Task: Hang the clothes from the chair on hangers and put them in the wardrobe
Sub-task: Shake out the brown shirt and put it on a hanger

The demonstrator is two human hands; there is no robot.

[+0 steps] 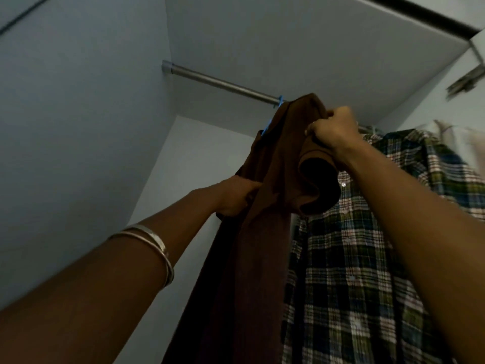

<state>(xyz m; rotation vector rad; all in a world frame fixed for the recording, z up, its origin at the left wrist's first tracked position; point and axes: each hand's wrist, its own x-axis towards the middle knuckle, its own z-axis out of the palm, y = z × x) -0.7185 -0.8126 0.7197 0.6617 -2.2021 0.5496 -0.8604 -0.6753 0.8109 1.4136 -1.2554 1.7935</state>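
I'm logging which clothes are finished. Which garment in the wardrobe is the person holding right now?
The plain brown garment, on a blue hanger: the left hand and right hand both grip it. The plaid shirt beside it hangs untouched.

The brown garment [257,232] in my grips is soft matt cloth, thick-looking, without sheen. Its hanger [280,100] looks like smooth blue plastic. The rail [220,84] is brushed metal, dull grey. The wardrobe [78,101] panels are smooth, matt, pale board. The plaid shirt [354,271] beside is woven cloth. My bangles [160,248] are polished, shiny metal.
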